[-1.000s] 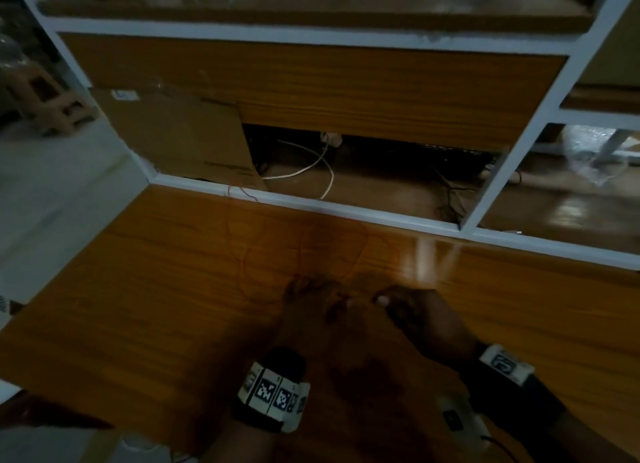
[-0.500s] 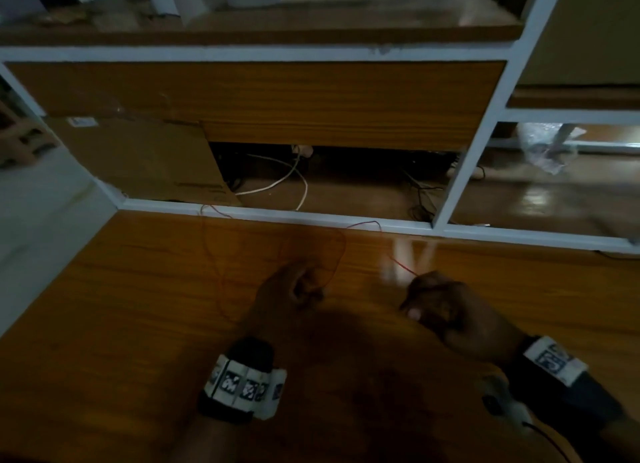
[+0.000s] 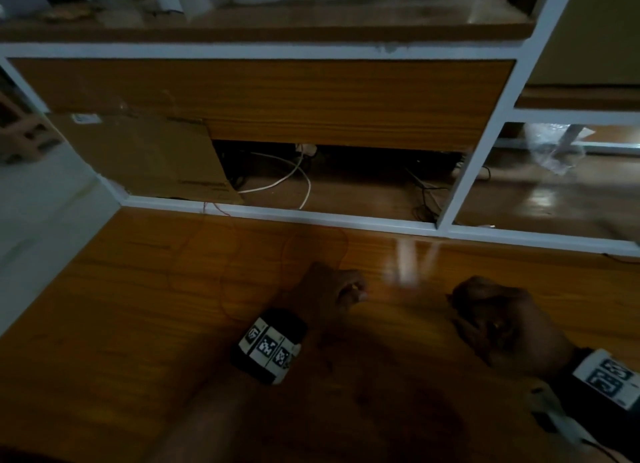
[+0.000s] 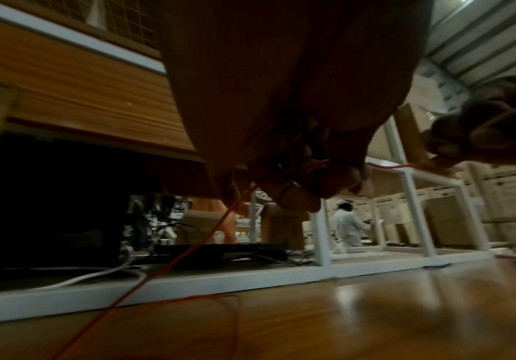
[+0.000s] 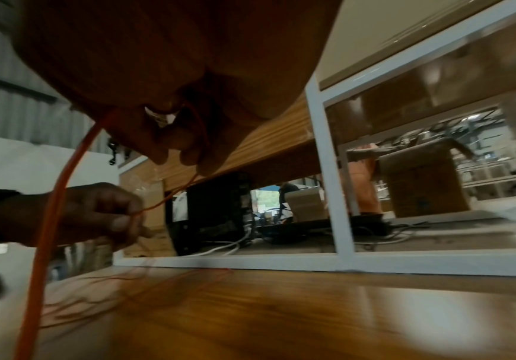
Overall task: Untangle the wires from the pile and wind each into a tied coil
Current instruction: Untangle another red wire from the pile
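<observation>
My left hand (image 3: 332, 291) pinches the thin red wire (image 4: 186, 255), and my right hand (image 3: 498, 319), over at three o'clock from it, has its fingers curled round the same strand. The rest trails in loose loops on the wooden table (image 3: 121, 341) toward eleven o'clock.

The wooden tabletop (image 3: 145, 324) lay open to the left of the left hand (image 3: 332, 291) and in the gap between it and the right hand (image 3: 498, 320), except for thin red wire (image 3: 221, 282) looping loosely over the left part. Along the far edge a white frame rail (image 3: 311, 217) and an upright post (image 3: 474, 165) barred the way; behind the rail a white cable (image 3: 294, 178) cluttered the opening.
</observation>
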A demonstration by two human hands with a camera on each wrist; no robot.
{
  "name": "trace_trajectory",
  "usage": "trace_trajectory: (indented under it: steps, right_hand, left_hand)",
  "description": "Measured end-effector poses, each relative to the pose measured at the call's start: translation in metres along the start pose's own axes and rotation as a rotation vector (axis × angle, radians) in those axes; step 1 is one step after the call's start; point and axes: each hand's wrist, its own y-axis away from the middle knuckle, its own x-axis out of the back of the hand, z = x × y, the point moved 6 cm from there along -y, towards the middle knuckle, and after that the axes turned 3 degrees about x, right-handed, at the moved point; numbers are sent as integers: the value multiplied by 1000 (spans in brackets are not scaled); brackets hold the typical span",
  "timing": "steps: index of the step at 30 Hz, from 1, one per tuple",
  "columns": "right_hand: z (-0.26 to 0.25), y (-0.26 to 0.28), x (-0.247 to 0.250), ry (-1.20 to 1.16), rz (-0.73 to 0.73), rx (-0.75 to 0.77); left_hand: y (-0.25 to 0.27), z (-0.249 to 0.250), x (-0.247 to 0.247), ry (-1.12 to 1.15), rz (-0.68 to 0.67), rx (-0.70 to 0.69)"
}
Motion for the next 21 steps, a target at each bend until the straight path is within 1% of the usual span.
trace_trajectory:
  steps: [1, 2, 3, 4, 5, 6, 7, 8, 9, 10, 12, 14, 15, 16, 18, 20, 21]
  right_hand:
    - [7, 1, 4, -25, 21, -57]
    - [17, -1, 11, -16, 26, -103]
    - [27, 1, 21, 37, 56, -122]
    - [38, 1, 29, 0, 94, -165]
    - [48, 4, 33, 55, 77, -169]
    - [54, 5, 35, 96, 28, -188]
    - [55, 3, 31, 201, 6, -234]
    - [54, -3, 21, 293, 15, -225]
    - [42, -15, 13, 353, 22, -191]
    - [25, -27, 7, 366, 32, -143]
    - [-6, -49, -18, 269, -9, -98]
    - [-27, -70, -53, 159, -107, -149]
    - [-29, -76, -69, 150, -121, -150]
    - [-30, -80, -75, 120, -97, -148]
    - [-18, -77, -63, 39, 24, -189]
    - [27, -59, -38, 25, 100, -261]
    - [52, -49, -29, 68, 117, -297]
  left_hand:
    - [3, -8, 5, -15, 55, 24]
    - [9, -19, 14, -19, 112, 87]
    - [15, -33, 23, -9, 170, 166]
    - [21, -43, 32, 18, 223, 238]
    - [26, -49, 37, 33, 256, 279]
    - [29, -49, 39, 38, 263, 280]
    - [28, -45, 37, 12, 251, 250]
    - [25, -36, 33, -22, 242, 198]
    - [21, -27, 27, -37, 238, 141]
    - [15, -19, 20, -39, 235, 76]
    - [3, 0, 5, -75, 218, -14]
    - [-6, 22, -4, -109, 222, -54]
    - [-9, 28, -6, -101, 223, -43]
    - [-9, 32, -3, -76, 231, -24]
    - [-3, 19, 5, 30, 215, 54]
    - [19, -11, 15, 158, 191, 189]
    - [35, -28, 22, 157, 202, 244]
